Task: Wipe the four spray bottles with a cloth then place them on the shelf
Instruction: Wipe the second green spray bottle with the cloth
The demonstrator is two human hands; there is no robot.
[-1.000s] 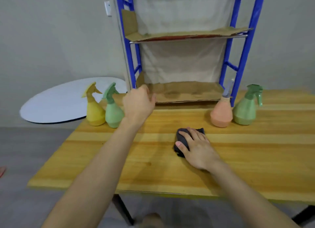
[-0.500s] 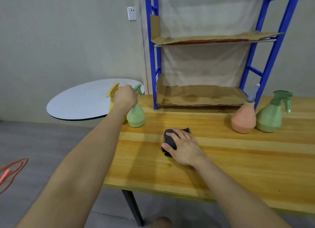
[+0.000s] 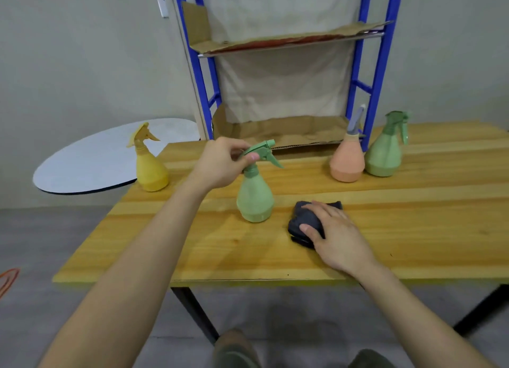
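The left hand has its grip clenched on the trigger head of the pale green spray bottle, which stands upright mid-tabletop, just beside the dark cloth. The right hand grasps that cloth, fingers curved over it. The plastic bottle looks light, stiff and smooth. The narrow neck under the trigger seems the surest hold, leaving the round belly free for wiping.

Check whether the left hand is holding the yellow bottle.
No, the left hand grips the trigger head of a green spray bottle, while the yellow bottle stands untouched on the table.
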